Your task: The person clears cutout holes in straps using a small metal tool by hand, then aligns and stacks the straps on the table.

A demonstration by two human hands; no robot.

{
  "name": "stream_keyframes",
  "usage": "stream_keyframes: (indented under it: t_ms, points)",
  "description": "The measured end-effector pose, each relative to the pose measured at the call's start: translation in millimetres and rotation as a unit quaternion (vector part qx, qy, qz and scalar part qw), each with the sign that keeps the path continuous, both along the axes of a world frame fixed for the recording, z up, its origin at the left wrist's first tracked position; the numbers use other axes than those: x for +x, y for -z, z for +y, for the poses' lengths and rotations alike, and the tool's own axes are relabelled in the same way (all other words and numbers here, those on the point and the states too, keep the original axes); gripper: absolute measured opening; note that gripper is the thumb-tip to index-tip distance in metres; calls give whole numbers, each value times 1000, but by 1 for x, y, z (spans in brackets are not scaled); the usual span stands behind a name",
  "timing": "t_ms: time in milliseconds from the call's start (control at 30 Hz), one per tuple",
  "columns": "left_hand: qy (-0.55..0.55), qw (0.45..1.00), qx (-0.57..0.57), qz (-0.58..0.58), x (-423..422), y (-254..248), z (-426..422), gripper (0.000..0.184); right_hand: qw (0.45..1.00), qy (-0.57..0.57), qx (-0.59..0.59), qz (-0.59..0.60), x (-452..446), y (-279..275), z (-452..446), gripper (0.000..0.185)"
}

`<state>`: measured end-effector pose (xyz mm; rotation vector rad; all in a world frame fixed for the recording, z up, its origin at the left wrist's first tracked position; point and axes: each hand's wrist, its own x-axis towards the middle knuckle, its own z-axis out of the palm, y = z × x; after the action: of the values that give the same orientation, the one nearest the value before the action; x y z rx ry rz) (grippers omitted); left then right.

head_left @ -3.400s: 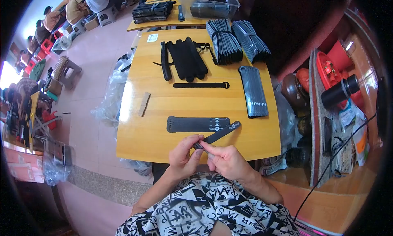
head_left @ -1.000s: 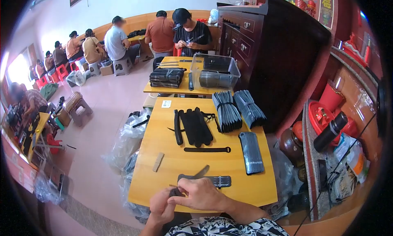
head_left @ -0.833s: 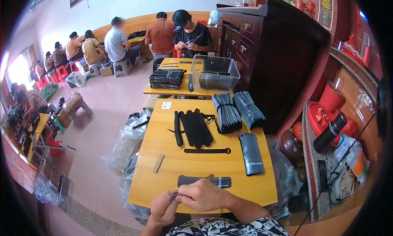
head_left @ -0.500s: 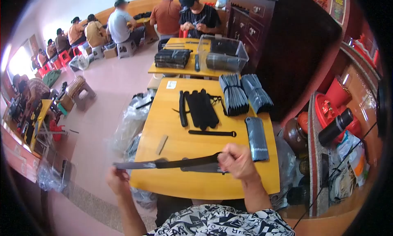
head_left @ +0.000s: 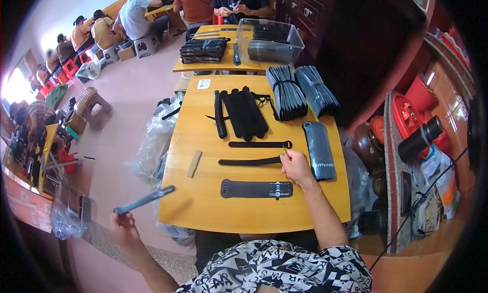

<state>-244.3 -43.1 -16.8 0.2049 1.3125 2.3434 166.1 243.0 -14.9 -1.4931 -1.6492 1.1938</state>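
Note:
My right hand (head_left: pixel 296 167) pinches the end of a black strap (head_left: pixel 249 162) over the table, just below another black strap (head_left: pixel 260 144) with a ring end. Out past the table's left edge, my left hand (head_left: pixel 125 227) grips one end of a grey strap (head_left: pixel 147 199), which slants up to the right. A flat stack of dark straps with white print (head_left: pixel 249 189) lies near the front edge. Farther back are a pile of black straps (head_left: pixel 244 112) and a clear-wrapped grey bundle (head_left: pixel 319 149). A small tan strip (head_left: pixel 194 164) lies at the left.
Two tied grey bundles (head_left: pixel 286 93) stand at the table's back right. Behind, a second table holds a clear plastic bin (head_left: pixel 269 42) and a black bundle (head_left: pixel 203 50). A co-worker (head_left: pixel 239 5) sits there. Plastic bags (head_left: pixel 152 140) hang at the left; a red basin (head_left: pixel 406 112) is right.
The long strip stretched between my hands is gone; each hand now holds a separate strap. My left hand has moved left and down, my right hand up. The head view has shifted.

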Motion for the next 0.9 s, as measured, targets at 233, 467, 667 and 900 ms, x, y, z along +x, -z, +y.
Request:
stream_keyframes:
  t_ms: [233, 467, 667, 900]
  points:
    - [192, 979, 70, -26, 84, -14, 40, 10, 964, 46, 109, -240, 21, 10, 16, 32]
    - [346, 928, 90, -103, 157, -4, 63, 11, 945, 89, 116, -293, 19, 13, 21, 32]
    - [422, 895, 28, -145, 199, 0, 78, 29, 947, 72, 90, -300, 17, 1, 17, 35]
    - [473, 860, 24, -192, 221, 21, 86, 33, 958, 47, 137, -248, 27, 5, 5, 33]
